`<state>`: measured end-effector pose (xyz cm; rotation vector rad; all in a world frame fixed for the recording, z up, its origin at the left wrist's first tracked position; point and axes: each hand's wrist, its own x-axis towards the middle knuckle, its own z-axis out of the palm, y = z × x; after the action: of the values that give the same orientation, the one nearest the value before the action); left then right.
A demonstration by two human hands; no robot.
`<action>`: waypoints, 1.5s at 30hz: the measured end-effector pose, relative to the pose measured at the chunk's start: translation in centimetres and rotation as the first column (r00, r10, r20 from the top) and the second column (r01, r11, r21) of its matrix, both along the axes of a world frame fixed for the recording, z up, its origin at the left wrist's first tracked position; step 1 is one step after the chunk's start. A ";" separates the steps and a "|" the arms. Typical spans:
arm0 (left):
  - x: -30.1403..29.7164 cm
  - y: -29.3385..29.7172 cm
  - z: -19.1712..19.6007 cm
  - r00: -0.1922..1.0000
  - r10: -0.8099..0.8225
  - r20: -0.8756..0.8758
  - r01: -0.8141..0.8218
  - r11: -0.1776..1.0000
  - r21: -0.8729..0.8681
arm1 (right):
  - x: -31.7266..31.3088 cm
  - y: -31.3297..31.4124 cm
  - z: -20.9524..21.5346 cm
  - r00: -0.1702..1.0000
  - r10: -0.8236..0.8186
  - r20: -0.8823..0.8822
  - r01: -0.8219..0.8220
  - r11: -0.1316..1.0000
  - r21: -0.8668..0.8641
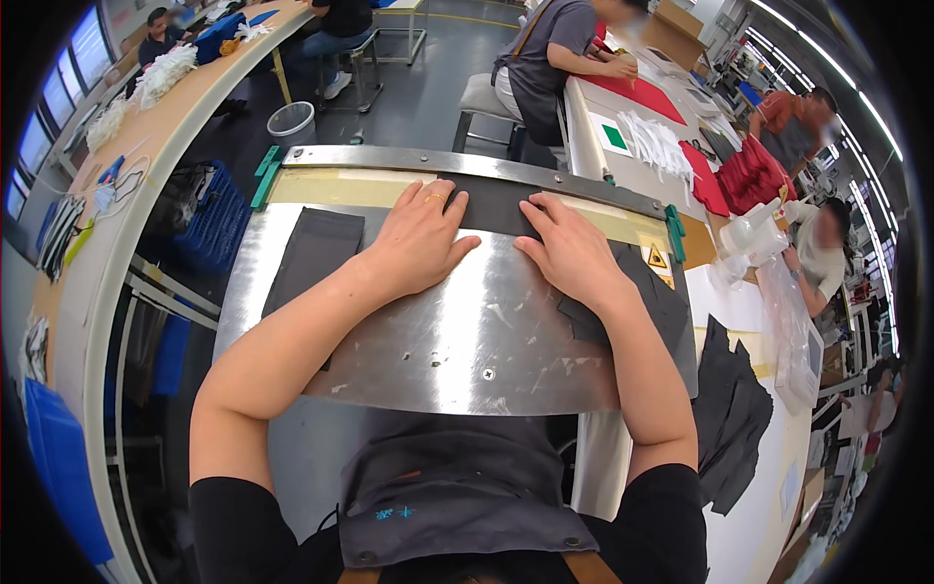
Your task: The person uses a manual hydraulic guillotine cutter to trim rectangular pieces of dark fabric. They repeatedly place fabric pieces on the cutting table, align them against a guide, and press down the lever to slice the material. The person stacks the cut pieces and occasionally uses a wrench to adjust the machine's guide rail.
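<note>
- Head view: left hand (420, 238) lies flat, palm down, fingers spread, on the steel plate (467, 331); its fingertips press the near edge of a dark cloth piece (494, 206). No pinch, just weight, likely to keep the cloth from sliding.
- Right hand (574, 255) does the same on the other side: flat, fingers spread, tips on the cloth's right end, thumb pointing inward.
- The cloth piece sits at the far edge of the plate, centred between the hands, tucked up against the metal bar (467, 164), with a yellowish strip (331, 187) to either side; both hands seem to hold it square to that bar.
- More dark cloth (313, 255) lies flat to the left, apart from the left hand, within easy reach.
- Another dark piece (650, 292) lies under and beside the right wrist.
- Dark cloth pile (730, 419) on the white side table (749, 545), right of the plate.
- Other people work at benches beyond; their hands are well apart.
</note>
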<state>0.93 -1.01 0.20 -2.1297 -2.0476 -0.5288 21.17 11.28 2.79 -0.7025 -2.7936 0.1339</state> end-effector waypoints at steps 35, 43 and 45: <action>2.3 -1.2 2.3 0.991 -0.079 -0.104 0.054 0.973 -0.226 | -0.3 1.0 -0.7 0.992 -0.110 0.059 0.095 0.974 0.207; 2.8 -2.1 1.6 0.982 -0.129 -0.135 0.102 0.976 -0.190 | -1.2 0.4 -1.5 0.989 0.143 0.035 -0.144 0.989 0.034; 3.5 -2.4 2.9 0.984 -0.084 -0.154 0.033 0.950 -0.311 | -0.3 0.8 -1.2 0.995 0.071 0.070 -0.075 0.996 0.057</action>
<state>4.42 -3.37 3.12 -2.3166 -2.0915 -0.0332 20.82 12.06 1.63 -0.6016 -2.8761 0.0404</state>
